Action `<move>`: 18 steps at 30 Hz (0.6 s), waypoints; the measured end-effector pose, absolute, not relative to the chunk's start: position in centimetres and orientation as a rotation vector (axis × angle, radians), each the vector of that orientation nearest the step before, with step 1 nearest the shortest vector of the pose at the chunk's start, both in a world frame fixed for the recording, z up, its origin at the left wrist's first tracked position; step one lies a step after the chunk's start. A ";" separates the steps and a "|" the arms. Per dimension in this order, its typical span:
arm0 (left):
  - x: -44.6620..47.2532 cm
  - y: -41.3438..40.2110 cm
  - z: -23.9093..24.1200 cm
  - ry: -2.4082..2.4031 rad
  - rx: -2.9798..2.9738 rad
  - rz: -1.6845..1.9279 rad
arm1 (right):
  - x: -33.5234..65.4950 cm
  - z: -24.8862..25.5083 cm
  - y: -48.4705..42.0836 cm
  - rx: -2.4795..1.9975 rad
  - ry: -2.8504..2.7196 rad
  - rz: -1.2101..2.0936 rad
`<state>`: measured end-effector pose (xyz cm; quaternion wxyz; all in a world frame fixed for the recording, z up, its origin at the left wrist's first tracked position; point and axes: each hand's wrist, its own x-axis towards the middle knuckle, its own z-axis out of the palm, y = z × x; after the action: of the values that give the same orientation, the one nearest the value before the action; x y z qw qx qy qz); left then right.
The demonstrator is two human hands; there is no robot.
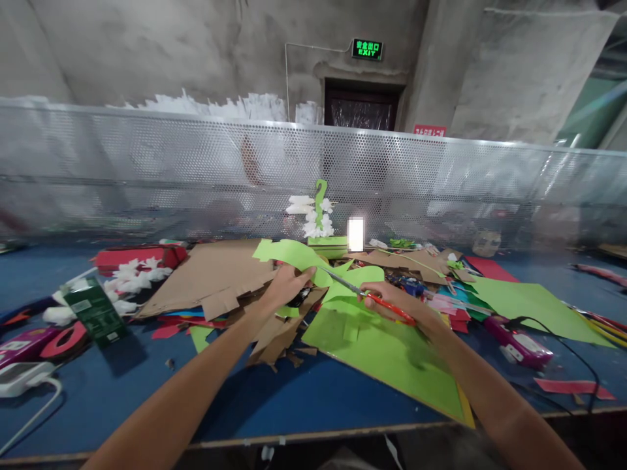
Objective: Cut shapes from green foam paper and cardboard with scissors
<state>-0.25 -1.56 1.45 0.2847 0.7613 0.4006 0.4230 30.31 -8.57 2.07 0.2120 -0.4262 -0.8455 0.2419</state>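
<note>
My left hand grips a curving piece of light green paper, raised above the table. In my right hand is a pair of scissors with red handles, fingers wrapped round them. The metal blades point left and reach the green paper close to my left hand. Beneath my right hand lies a large green sheet, flat near the table's front. Behind both hands stands a green cut-out with white paper pieces.
Brown cardboard and scraps lie around my hands. To the left are a green box, a pink tape roll and a red case. A purple device with a black cable lies right. A perforated metal screen borders the table's back.
</note>
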 end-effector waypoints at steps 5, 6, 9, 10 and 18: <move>-0.1 -1.9 1.8 1.086 2.036 1.120 | 30.0 2.2 -9.0 -1.201 -2.322 0.644; -0.1 -2.0 1.8 1.091 2.037 1.117 | 29.9 2.3 -9.1 -1.211 -2.314 0.647; 0.0 -2.1 1.9 1.115 2.042 1.121 | 29.7 2.4 -9.4 -1.220 -2.302 0.660; 0.0 -2.1 1.9 1.119 2.043 1.121 | 29.7 2.5 -9.4 -1.219 -2.300 0.666; -0.1 -1.8 1.8 1.139 2.054 1.090 | 29.7 2.7 -9.4 -1.212 -2.290 0.694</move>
<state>-0.13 -1.82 1.78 0.2727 0.7633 0.4232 0.4049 29.66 -9.40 2.70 0.2279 -0.4399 -0.8313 0.2520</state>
